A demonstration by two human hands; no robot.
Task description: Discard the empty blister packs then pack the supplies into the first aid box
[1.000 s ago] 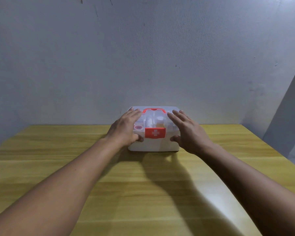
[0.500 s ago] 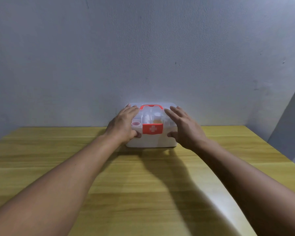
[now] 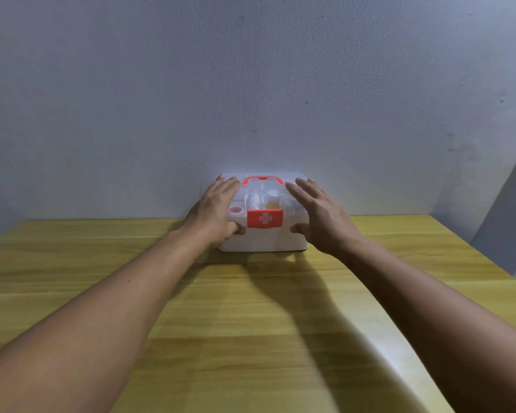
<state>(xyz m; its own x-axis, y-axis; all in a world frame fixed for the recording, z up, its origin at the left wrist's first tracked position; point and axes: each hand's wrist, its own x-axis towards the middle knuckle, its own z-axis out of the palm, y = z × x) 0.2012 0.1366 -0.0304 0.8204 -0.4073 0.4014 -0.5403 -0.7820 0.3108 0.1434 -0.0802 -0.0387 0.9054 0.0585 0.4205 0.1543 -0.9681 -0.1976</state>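
The first aid box (image 3: 262,234) sits at the far edge of the wooden worktop (image 3: 251,323), its back against the pale wall (image 3: 251,84). It has a white base, a clear lid that is closed, a red handle (image 3: 262,180) lying flat on top and a red latch (image 3: 264,218) with a white cross at the middle of its front. Through the lid, pale bottles and a round red-rimmed item show dimly; what they are cannot be told.

The left hand (image 3: 218,213) lies on the left part of the box's lid, palm down, its fingers (image 3: 228,186) extended and close together, reaching toward the back of the lid, with the thumb pressed on the box's front just left of the latch. The right hand (image 3: 319,216) lies on or just over the right part of the lid, its fingers (image 3: 303,189) straight and slightly spread, the thumb at the box's front just right of the latch. Neither hand grips anything. Both forearms stretch across the worktop toward the box, casting a shadow in front of it.
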